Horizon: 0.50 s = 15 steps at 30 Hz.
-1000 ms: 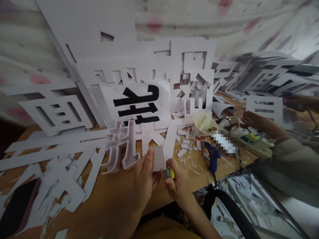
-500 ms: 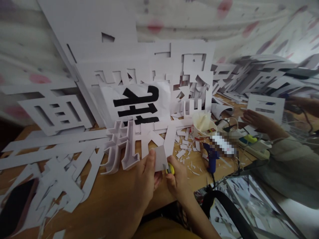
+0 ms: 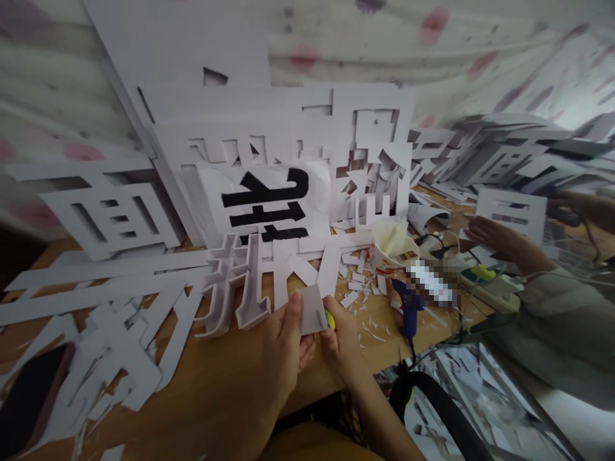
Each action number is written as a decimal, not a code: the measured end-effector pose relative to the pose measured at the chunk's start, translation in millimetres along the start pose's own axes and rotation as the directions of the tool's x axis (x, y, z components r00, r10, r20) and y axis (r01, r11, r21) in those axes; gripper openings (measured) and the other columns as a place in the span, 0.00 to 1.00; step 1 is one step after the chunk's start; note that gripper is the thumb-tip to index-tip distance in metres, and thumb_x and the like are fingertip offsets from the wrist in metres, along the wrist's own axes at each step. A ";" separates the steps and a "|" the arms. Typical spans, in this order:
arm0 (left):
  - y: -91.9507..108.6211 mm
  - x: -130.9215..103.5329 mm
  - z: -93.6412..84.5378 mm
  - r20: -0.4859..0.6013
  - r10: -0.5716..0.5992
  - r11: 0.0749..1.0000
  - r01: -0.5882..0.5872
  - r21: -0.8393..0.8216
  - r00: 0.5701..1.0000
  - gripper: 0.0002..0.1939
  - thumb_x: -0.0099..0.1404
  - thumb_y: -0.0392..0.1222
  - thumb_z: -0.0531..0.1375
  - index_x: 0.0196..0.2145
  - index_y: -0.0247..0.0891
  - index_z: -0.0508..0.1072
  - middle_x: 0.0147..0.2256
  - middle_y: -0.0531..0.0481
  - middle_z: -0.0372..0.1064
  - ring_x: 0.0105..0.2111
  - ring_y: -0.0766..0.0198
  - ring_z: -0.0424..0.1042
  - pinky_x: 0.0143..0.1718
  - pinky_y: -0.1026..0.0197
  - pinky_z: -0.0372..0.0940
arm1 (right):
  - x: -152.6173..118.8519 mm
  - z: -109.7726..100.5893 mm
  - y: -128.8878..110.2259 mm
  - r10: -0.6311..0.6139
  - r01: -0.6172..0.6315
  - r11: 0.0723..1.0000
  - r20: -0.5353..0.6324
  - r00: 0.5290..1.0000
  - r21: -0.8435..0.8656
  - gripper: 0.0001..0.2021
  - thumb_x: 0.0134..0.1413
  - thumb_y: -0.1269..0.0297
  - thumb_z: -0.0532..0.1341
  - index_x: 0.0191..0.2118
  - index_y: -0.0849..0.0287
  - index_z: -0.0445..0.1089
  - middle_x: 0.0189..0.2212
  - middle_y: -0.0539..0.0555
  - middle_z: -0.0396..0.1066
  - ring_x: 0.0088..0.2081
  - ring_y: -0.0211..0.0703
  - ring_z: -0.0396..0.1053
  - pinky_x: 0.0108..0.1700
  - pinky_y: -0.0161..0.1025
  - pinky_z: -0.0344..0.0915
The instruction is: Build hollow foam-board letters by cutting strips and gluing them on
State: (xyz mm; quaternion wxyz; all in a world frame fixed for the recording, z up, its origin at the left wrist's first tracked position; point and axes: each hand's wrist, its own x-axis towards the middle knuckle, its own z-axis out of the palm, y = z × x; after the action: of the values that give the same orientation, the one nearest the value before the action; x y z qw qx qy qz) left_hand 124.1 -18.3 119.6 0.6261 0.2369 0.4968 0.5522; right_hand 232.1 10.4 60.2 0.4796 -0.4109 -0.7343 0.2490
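Card (image 3: 312, 309) pinched btwn L fingers (image 3: 293, 308); R fingers (image 3: 335, 307) grip yellow tool (image 3: 330, 319) alongside.

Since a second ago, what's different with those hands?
The right hand moved slightly up the picture, taking its yellow tool farther up the right edge of the white piece. Nothing was let go. The left hand still holds the piece; the blue glue gun stayed put.

far-left white cut-out (image 3: 133, 221): reads 面 | cut-out among the right-hand stack (image 3: 502, 155): 面 likewise | paper sheet (image 3: 269, 211), centre: bold black character turned sideways, lower part hidden, reading uncertain | paper cup (image 3: 378, 260): red print, too small to read
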 end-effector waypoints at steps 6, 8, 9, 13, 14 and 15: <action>0.4 -3.4 -1.2 -0.001 0.004 1.000 -0.004 0.008 1.000 0.31 0.54 0.71 0.62 0.20 0.39 0.63 0.10 0.63 0.47 0.09 0.77 0.44 0.09 0.72 0.42 | 3.1 1.3 5.3 -0.001 0.001 1.000 0.023 1.000 0.016 0.33 0.61 0.30 0.39 0.30 0.56 0.62 0.20 0.47 0.61 0.20 0.38 0.56 0.24 0.35 0.52; 0.4 -3.4 -0.7 0.006 -0.006 1.000 0.006 0.007 1.000 0.31 0.54 0.72 0.61 0.20 0.39 0.65 0.10 0.64 0.45 0.09 0.77 0.42 0.09 0.72 0.41 | 4.4 1.5 6.5 -0.013 0.012 1.000 0.031 0.999 0.021 0.33 0.62 0.30 0.39 0.29 0.56 0.62 0.20 0.47 0.61 0.19 0.38 0.55 0.24 0.35 0.51; -0.1 -3.0 -0.4 0.013 -0.014 1.000 0.014 0.007 1.000 0.31 0.54 0.72 0.61 0.20 0.39 0.65 0.10 0.64 0.45 0.09 0.77 0.42 0.09 0.71 0.41 | 5.1 1.6 7.1 -0.016 0.015 1.000 0.032 0.999 0.021 0.33 0.62 0.30 0.39 0.29 0.56 0.62 0.20 0.47 0.60 0.19 0.38 0.55 0.24 0.35 0.51; -3.7 -1.1 0.3 0.036 -0.022 1.000 0.022 0.004 0.999 0.32 0.53 0.75 0.57 0.21 0.39 0.67 0.10 0.63 0.45 0.08 0.75 0.42 0.08 0.69 0.41 | 8.9 3.0 10.0 -0.011 0.011 1.000 0.031 0.999 0.012 0.34 0.61 0.30 0.37 0.28 0.55 0.60 0.20 0.48 0.61 0.20 0.38 0.56 0.24 0.36 0.50; -3.8 -1.1 0.2 0.037 -0.018 1.000 0.018 0.002 0.999 0.33 0.53 0.75 0.57 0.20 0.40 0.66 0.10 0.63 0.45 0.08 0.75 0.42 0.08 0.69 0.41 | 10.3 3.5 11.0 -0.007 0.007 1.000 0.033 0.999 0.010 0.34 0.61 0.29 0.37 0.28 0.55 0.60 0.20 0.48 0.60 0.20 0.39 0.56 0.24 0.36 0.50; -3.4 -1.3 0.1 0.034 -0.012 1.000 0.012 0.000 0.999 0.32 0.53 0.75 0.58 0.20 0.40 0.65 0.09 0.63 0.44 0.08 0.76 0.41 0.08 0.69 0.41 | 11.7 4.1 12.1 -0.003 0.003 1.000 0.038 0.999 0.009 0.34 0.60 0.29 0.37 0.28 0.55 0.59 0.20 0.48 0.60 0.20 0.39 0.56 0.24 0.36 0.50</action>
State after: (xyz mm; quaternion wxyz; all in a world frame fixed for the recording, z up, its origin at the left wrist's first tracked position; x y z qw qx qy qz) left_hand 125.8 -20.4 117.2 0.6378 0.2433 0.4876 0.5443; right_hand 230.4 26.9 55.2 0.4676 -0.4028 -0.7428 0.2595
